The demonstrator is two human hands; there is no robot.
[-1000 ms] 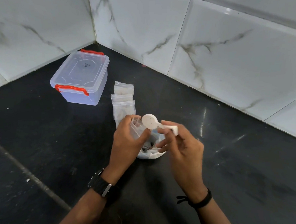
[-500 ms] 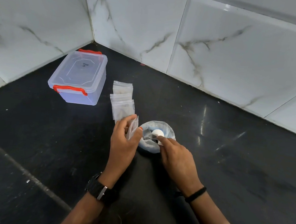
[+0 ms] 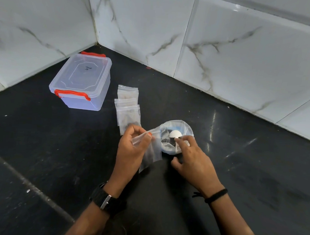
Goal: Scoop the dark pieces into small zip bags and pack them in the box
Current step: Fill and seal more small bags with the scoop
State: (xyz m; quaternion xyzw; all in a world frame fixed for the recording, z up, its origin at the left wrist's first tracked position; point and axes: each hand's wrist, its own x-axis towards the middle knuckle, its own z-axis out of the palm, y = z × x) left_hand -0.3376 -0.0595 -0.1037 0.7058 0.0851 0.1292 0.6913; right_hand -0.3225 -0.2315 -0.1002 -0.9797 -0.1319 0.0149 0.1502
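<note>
Now that the scoop has gone back down into the bowl of dark pieces, right hand pinching its handle, the left hand pinches a bag beside it, so another load seems due; the box sits shut, well apart.

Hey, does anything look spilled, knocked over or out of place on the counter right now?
Nothing stands out. The box sits upright with its lid on, the filled zip bags lie beside it, and no dark pieces are loose on the countertop.
</note>
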